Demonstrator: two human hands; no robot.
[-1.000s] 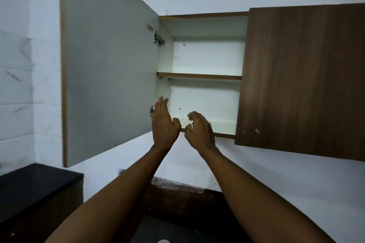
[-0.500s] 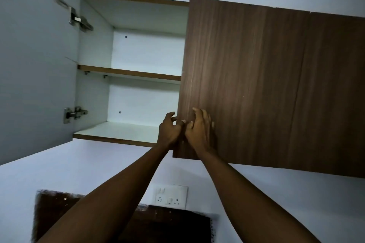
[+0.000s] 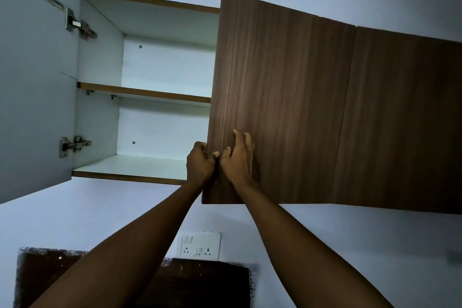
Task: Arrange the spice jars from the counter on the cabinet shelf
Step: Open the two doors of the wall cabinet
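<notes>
Wall cabinet [image 3: 147, 130]: both arms raised, left hand [image 3: 200, 163] gripping door edge [image 3: 209, 132].

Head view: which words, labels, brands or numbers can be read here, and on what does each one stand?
None can be read.
Cabinet door: only wood grain.
Open door: a pale strip, too blurred to read.
Socket plate: switches and holes, no letters visible.
</notes>
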